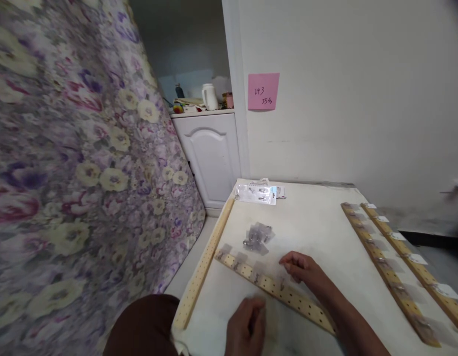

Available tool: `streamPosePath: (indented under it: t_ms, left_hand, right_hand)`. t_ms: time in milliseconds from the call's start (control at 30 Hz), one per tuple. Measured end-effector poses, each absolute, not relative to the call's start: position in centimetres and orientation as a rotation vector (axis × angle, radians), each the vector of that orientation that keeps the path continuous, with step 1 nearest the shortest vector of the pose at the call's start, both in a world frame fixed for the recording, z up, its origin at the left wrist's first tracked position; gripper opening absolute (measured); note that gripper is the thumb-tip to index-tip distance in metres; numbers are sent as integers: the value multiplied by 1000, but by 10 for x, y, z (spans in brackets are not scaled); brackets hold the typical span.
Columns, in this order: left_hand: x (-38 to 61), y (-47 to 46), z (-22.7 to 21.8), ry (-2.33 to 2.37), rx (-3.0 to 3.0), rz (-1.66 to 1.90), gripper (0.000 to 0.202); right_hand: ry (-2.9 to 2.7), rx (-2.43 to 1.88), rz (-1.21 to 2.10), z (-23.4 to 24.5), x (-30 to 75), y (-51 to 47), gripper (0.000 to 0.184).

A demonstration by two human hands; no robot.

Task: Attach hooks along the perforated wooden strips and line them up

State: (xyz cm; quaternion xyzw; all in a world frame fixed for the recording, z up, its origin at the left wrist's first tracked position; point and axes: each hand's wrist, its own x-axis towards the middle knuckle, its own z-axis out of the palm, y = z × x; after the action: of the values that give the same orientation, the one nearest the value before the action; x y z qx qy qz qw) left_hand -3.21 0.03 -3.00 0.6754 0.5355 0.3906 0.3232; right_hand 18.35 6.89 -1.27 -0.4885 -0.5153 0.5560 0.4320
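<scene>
A perforated wooden strip (268, 284) lies at a slant on the white table, with several small clear plastic bags (241, 267) of metal pieces set along it. My right hand (301, 267) is just beyond the strip, fingers curled and thumb and forefinger close together, beside a clear bag. Whatever is in that pinch is too small to make out. On the near side of the strip, my left hand (247, 324) is closed with its fingers curled, slightly blurred. A loose pile of small clear bags (257, 237) lies beyond the strip.
Another perforated strip (202, 267) runs along the table's left edge. Two strips with bags and white cards (390, 272) lie at the right. Clear plastic packaging (255, 194) sits at the back left. A floral curtain (84, 148) hangs at left. A knee (143, 326) shows at the table's near left.
</scene>
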Motion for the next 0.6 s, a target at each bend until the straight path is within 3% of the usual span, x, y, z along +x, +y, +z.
streamPosePath:
  t_ms: [233, 600]
  left_hand:
    - [-6, 2, -31, 1501, 1796, 834, 9]
    - [-2, 9, -26, 1489, 1852, 736, 14]
  right_hand:
    - [-1480, -1333, 1247, -20, 174, 60, 15]
    - [-1601, -1451, 1190, -28, 170, 64, 17]
